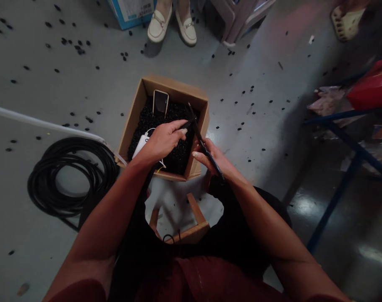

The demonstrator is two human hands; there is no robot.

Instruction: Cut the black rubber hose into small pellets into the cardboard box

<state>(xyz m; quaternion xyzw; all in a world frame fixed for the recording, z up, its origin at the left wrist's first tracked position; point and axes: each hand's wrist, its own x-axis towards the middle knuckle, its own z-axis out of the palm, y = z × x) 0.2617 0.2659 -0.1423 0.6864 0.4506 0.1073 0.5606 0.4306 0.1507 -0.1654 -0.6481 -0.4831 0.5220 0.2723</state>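
A long, thin black strip (pixel 206 151) slants over the right side of an open cardboard box (pixel 132 113). My right hand (pixel 216 156) is closed around its lower half, thumb on the near side. At its upper part, my left hand (pixel 166 137) pinches a dark ribbed piece (pixel 188 124) that meets the strip; whether the two are joined I cannot tell. Small black pieces (pixel 143 118) fill the box beneath both hands. On them lie a phone (pixel 160 102) against the far wall and a white device with a cable (pixel 140 144), partly behind my left wrist.
A coiled black hose (pixel 40 180) lies left of the box, beside a white pole (pixel 52 125). Small black bits dot the floor. A wooden stool (pixel 191 233) shows between my legs. Another person's shoes (pixel 159 27) are ahead; a blue metal frame (pixel 336 199) stands right.
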